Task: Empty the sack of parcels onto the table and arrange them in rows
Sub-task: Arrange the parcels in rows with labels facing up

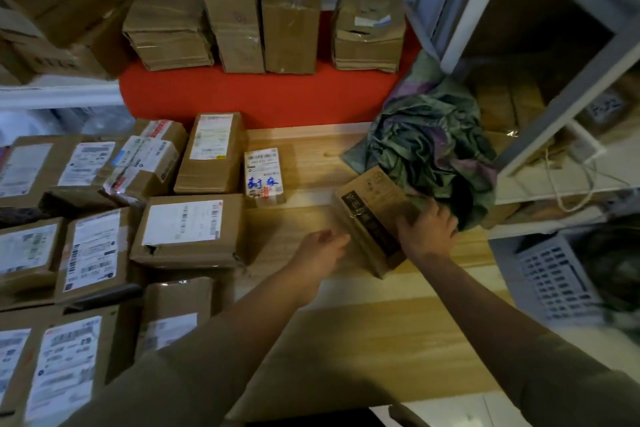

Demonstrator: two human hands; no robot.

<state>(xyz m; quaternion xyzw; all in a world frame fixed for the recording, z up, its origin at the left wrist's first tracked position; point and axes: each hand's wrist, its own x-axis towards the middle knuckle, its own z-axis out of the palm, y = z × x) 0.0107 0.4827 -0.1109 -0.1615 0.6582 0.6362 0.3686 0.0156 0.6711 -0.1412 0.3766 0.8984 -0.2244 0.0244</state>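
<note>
A crumpled green and purple sack (434, 146) lies at the right end of the wooden table (363, 340). Just in front of it a brown cardboard parcel (372, 218) with dark printed tape is tilted on the tabletop. My right hand (429, 227) grips the parcel's right end, next to the sack's mouth. My left hand (323, 250) is spread open at the parcel's left side, close to it or just touching. Several labelled parcels (187, 229) lie in rows across the left half of the table, with a small white-labelled box (264, 173) at the end of the back row.
Several brown boxes (263, 14) stand on a red surface (256, 94) behind the table. A white metal shelf unit (540, 55) rises at the right, with a white plastic basket (557, 281) below it. More cartons are stacked at the upper left.
</note>
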